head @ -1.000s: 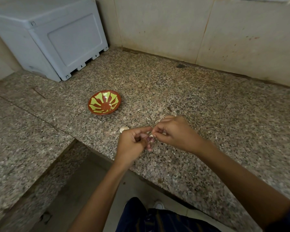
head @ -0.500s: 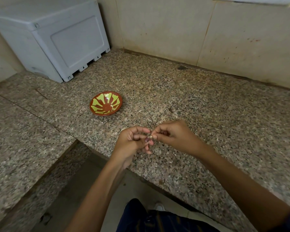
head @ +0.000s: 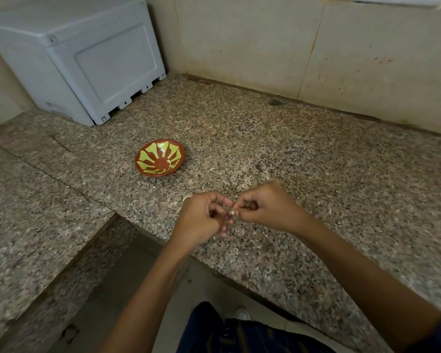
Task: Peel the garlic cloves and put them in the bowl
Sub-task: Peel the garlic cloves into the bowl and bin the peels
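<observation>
Pinching one garlic clove (head: 231, 213) between them, the left hand (head: 201, 220) steadied it while the right hand (head: 262, 207) picked its skin.

A speckled granite counter (head: 316, 174) carries 1 red-and-yellow bowl (head: 160, 158) and a grey plastic box (head: 82, 59).

One wide-angle camera sits on my head, looking forward and down over the granite tabletop (head: 316, 174) into the corner where the walls (head: 265, 47) meet. My hands come up close in the lower middle of the view, my forearms entering from the bottom edge. The frame's edges bend noticeably.
</observation>
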